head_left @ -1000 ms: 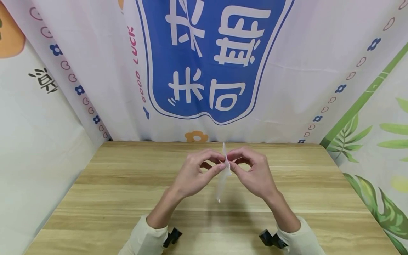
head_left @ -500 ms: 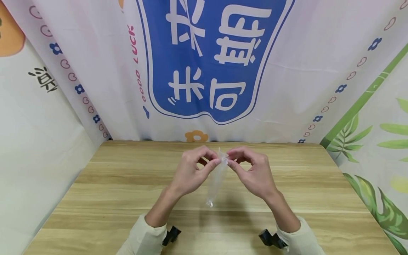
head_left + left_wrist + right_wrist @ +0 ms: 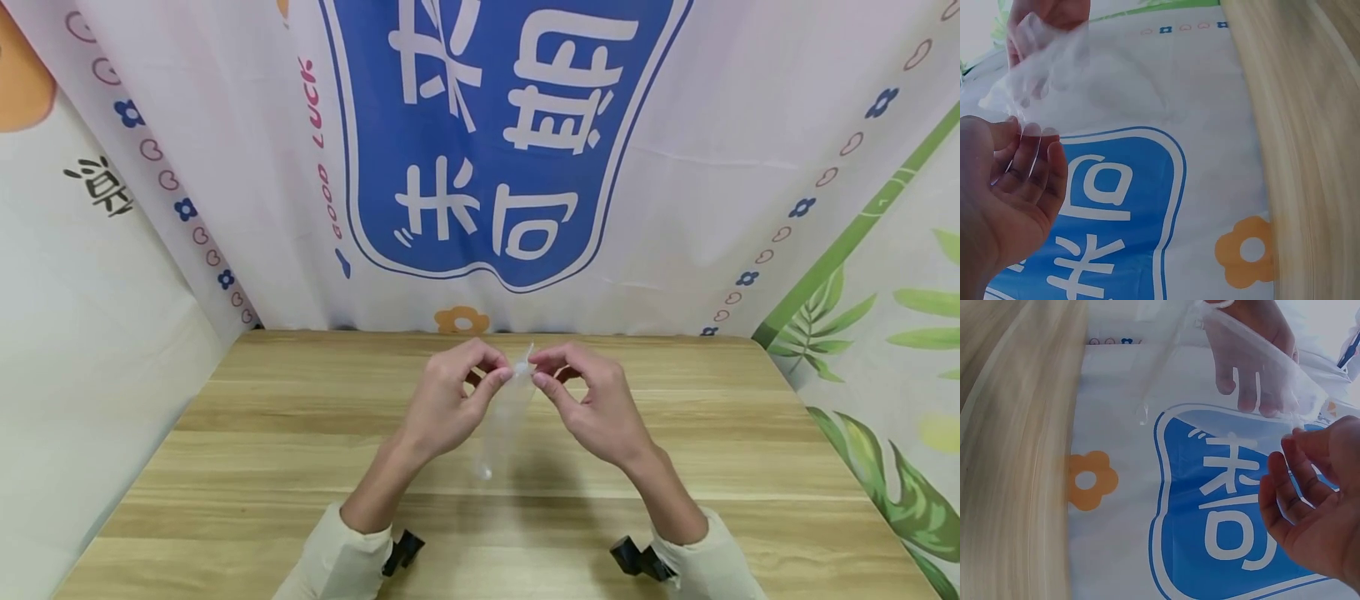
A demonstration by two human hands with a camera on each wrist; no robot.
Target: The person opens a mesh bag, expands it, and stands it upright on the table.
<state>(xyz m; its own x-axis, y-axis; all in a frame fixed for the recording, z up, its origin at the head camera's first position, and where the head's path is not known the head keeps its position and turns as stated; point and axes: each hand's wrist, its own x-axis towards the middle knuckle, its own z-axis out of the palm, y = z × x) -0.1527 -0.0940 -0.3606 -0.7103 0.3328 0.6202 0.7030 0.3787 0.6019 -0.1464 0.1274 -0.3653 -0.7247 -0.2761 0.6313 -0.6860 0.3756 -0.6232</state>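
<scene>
Hanging thin, clear plastic point(image 3: 507, 417).

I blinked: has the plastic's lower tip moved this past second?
Yes: in the head view, the lower tip of the clear plastic swung left relative to the orange flower.

Table point(image 3: 247, 433): you have room at 9 and 3 o'clock.
Plastic point(image 3: 507, 421): blocks you between left hand point(image 3: 453, 396) and right hand point(image 3: 596, 404).
Cloth point(image 3: 675, 225): stops you at 12 o'clock.
</scene>
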